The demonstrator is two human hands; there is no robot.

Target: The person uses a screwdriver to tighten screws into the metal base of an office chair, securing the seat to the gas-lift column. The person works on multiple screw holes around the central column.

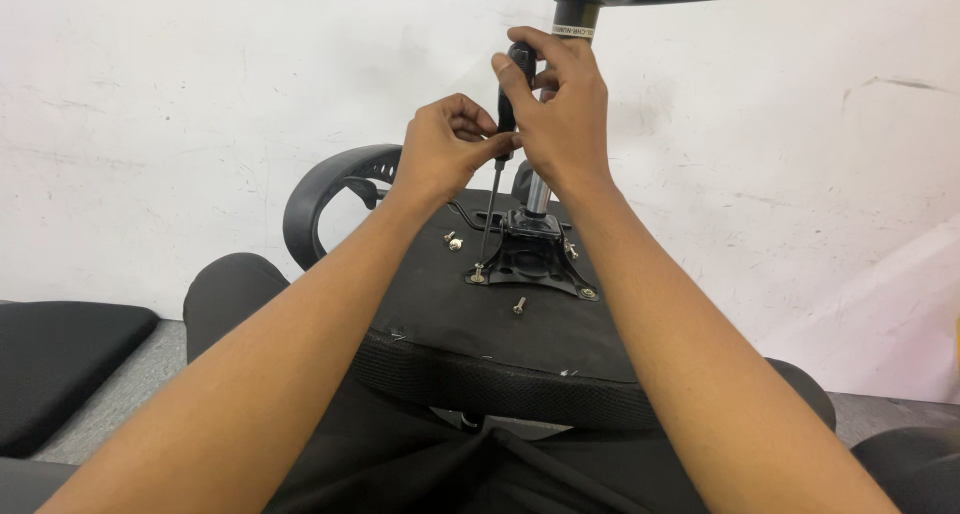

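- White scuffed wall [200,124] behind an upturned chair seat [480,314].
- Right hand [560,104] clamped on screwdriver [505,124] handle; left hand [445,149] pinches its shaft.
- Tip meets a screw [478,272] in the black mounting plate [530,259], centre.
- Loose bolt [519,304] nearer.

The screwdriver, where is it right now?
In the head view the screwdriver stands upright near the top middle, held by both hands, its tip on a screw at the left corner of the black metal plate.
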